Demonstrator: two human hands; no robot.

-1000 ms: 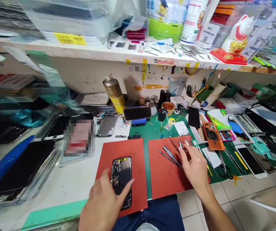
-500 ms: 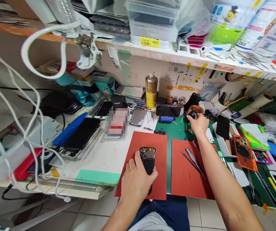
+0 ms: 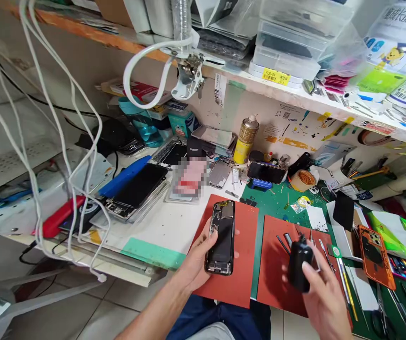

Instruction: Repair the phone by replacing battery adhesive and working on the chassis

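An opened phone (image 3: pixel 225 238) with its inner parts showing is held upright by my left hand (image 3: pixel 201 255), thumb on its left edge and fingertips past its right edge. It is over the left red mat (image 3: pixel 244 264). My right hand (image 3: pixel 321 288) grips a black bottle-like object (image 3: pixel 298 271) with a thin tip, above the right red mat (image 3: pixel 272 283). Tweezers (image 3: pixel 283 244) and a grey-handled tool (image 3: pixel 288 239) lie partly hidden behind the black object.
To the left are a black phone screen (image 3: pixel 141 185) and white cables (image 3: pixel 69 179). A yellow spray can (image 3: pixel 246 139) stands at the back, beside a propped phone (image 3: pixel 266 173). An orange phone shell (image 3: pixel 376 257) and scissors (image 3: pixel 380 314) lie right. A shelf (image 3: pixel 295 99) runs above.
My right hand has come from the back of the table toward me, bringing the black object. My left hand has shifted its hold and lifted the phone. The view has turned left.
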